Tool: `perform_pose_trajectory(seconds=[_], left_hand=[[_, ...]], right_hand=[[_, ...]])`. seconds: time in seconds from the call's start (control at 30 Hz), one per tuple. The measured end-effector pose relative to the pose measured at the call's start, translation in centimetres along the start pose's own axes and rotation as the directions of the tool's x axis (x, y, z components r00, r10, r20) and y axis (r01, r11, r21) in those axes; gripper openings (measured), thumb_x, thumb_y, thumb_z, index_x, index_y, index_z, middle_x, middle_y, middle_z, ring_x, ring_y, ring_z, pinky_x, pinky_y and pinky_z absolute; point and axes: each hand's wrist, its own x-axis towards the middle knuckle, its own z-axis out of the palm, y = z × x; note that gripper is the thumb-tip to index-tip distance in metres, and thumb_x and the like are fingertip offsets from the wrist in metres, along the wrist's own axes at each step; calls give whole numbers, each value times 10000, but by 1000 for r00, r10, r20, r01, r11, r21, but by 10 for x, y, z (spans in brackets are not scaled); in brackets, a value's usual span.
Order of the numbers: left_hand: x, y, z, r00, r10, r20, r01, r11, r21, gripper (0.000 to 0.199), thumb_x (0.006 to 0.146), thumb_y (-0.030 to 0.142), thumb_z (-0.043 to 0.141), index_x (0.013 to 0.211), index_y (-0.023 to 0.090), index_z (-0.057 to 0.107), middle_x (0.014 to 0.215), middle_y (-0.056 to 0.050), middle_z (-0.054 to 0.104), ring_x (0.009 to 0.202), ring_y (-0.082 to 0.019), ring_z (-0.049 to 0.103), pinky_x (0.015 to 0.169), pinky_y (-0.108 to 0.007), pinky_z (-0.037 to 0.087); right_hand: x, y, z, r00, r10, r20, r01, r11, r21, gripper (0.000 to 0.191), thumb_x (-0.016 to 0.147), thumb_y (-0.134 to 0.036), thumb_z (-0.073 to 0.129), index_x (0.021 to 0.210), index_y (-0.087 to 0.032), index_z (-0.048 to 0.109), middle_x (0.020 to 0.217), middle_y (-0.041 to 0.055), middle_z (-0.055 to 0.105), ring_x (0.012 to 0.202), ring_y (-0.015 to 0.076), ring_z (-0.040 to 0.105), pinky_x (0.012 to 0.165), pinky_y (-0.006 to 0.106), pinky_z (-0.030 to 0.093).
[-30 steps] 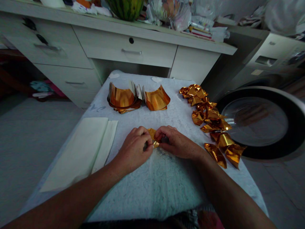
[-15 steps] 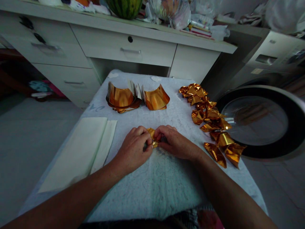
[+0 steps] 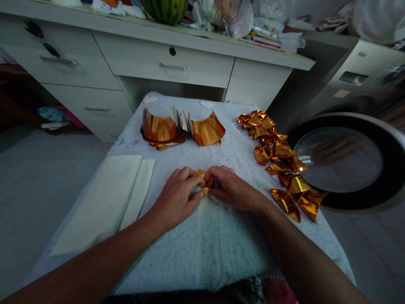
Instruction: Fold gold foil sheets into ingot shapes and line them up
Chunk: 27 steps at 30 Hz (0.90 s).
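Note:
My left hand point(image 3: 179, 196) and my right hand point(image 3: 230, 188) meet at the middle of a small table point(image 3: 202, 245) covered in white cloth. Both pinch a small piece of gold foil paper point(image 3: 203, 182), mostly hidden between the fingers. Two curled stacks of gold foil sheets point(image 3: 161, 131) point(image 3: 207, 131) stand at the far side of the table. A row of several folded gold foil pieces point(image 3: 278, 158) runs along the right edge.
A stack of pale paper sheets point(image 3: 107, 198) lies at the table's left. Behind stands a white desk with drawers point(image 3: 164, 63), cluttered on top, with a watermelon point(image 3: 166, 9). A washing machine's open round door point(image 3: 348, 162) sits close on the right.
My fingers have closed in tighter over the foil piece, so less of it shows. The hands stay in the same spot.

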Motion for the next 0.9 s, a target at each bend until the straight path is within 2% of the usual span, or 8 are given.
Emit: perform_pose_trajectory(seconds=[0.2,0.7,0.9], left_hand=[[0,-1,-1,1000,12,9,-12,1000,-14,165,807,135,600,938,227,638,998,-38,569,988,-228,526,901,-422,449],[-1,0,-1,1000,-6,11,6,1000,-8,162,800,148,609,934,237,624,1007,-32,571,998,-231,523,903,-426,450],[0,2,-2,1000,-10,21,10,1000,0,108,870,177,545,921,233,623,985,-34,572,974,-226,523,880,-424,447]], right_hand=[[1,1,-1,1000,-12,-10,12,998,58,122,882,-86,530,916,-192,580,846,1,650,814,153,551,819,317,375],[3,-1,4,1000,30,-9,-30,999,-16,181,802,-52,581,917,-191,564,857,2,637,841,169,519,804,310,335],[3,-1,6,1000,27,-14,-27,999,-17,151,819,-77,583,908,-196,556,840,2,626,828,171,507,787,307,330]])
